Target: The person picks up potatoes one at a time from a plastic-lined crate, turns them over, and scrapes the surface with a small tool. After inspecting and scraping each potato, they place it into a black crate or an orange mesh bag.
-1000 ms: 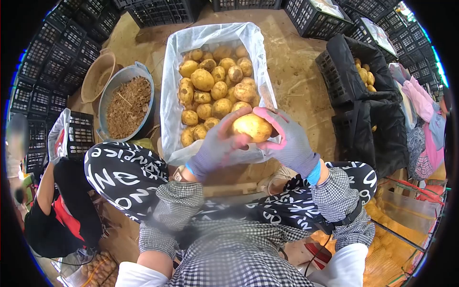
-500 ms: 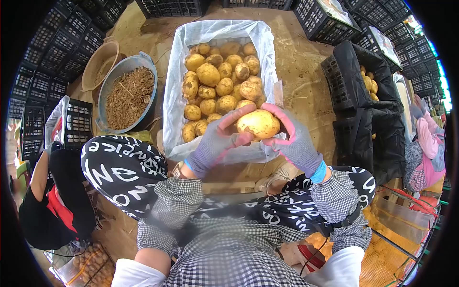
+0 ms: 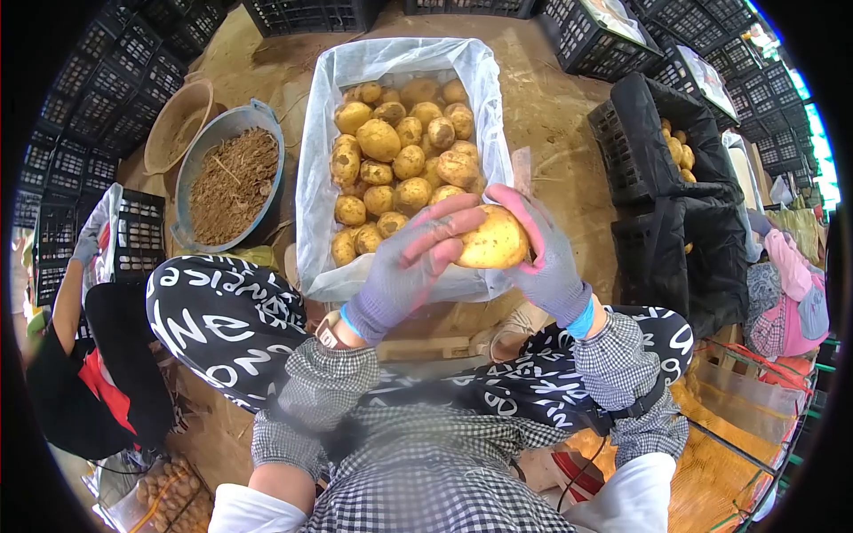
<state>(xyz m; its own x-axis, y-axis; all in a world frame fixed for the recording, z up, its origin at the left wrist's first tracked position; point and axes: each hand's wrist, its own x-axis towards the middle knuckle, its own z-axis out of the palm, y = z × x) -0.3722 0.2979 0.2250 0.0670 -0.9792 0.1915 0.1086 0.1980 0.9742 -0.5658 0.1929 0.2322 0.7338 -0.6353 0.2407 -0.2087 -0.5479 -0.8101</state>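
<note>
Holds one potato clasped between left hand and right hand, just over the near edge of the lined crate, lifted clear of that crate's heaped potatoes, likely so every side shows.

Head view: bright, even daylight; fisheye frame.
Light seemingly from the upper right, where the rim blows out white-blue. Shadows soft and short. Mild glare on the white liner of the box. Potato at centre sharp; checked fabric nearest the lens smeared out of focus. Crates bow toward the edges; black vignette all round, blue fringing at its border.
</note>
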